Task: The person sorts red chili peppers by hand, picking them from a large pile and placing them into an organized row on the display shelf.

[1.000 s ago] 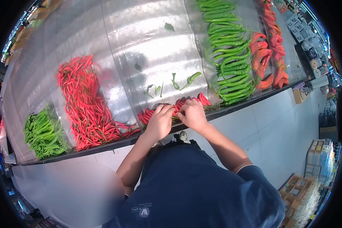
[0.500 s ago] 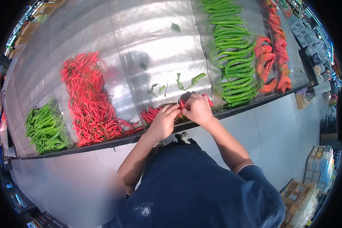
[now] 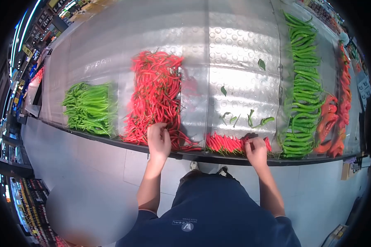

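My left hand (image 3: 159, 141) was down on the big pile of red chillies (image 3: 156, 95). My fingers were bent into the front of the pile, touching the thin red chillies there. I could not tell if I had one pinched or if my fingers just lay on top.

My right hand (image 3: 256, 150) was well apart from the left one. It sat on the small row of red chillies (image 3: 224, 144) at the front edge of the next part of the shelf. My fingers were curled over the right end of that row. I could not tell if they were gripping a chilli.

The chillies all lay on a shiny metal shelf (image 3: 239, 53) with little round bumps on it. It sloped up and away from me. Clear walls split it into parts. Above the small row, a few green bits (image 3: 251, 120) and loose leaves lay on the bare metal.

To the left of the big red pile was a heap of thin green chillies (image 3: 88, 108). To the right of my right hand was a long stack of green chillies (image 3: 303, 86), going from the front edge up to the back. Past that were fat red-orange peppers (image 3: 336, 119), near the right end.

Below the shelf I saw my dark blue shirt (image 3: 210, 214) and the pale floor (image 3: 90, 164).
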